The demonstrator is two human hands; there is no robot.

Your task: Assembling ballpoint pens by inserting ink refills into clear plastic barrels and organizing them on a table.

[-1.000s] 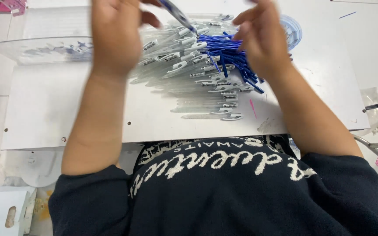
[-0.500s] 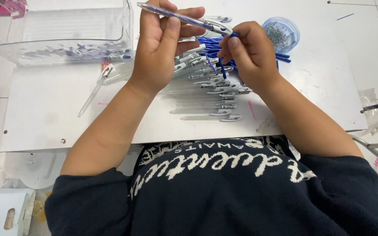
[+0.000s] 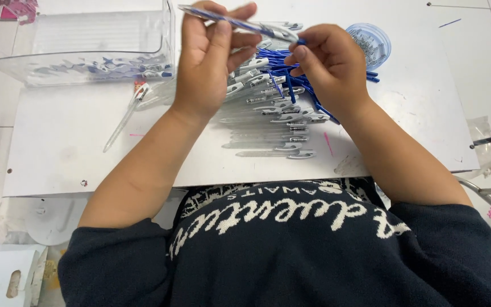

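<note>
the left hand [image 3: 208, 62] and right hand [image 3: 328, 68] pinch one clear plastic pen barrel with a blue refill [image 3: 240, 23], above the far edge of the white board [image 3: 63, 142]. finished pens seem collected in the clear plastic bin [image 3: 86, 45] at its far left corner; a heap of clear barrels [image 3: 268, 119] and loose blue refills [image 3: 282, 59] remains mid-board.

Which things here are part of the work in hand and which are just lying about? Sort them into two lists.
In hand:
left hand and right hand, holding one clear pen
row of clear pen barrels
blue refills
small round tub

Lying about:
clear plastic bin
lone pen
crumpled plastic wrap
</note>
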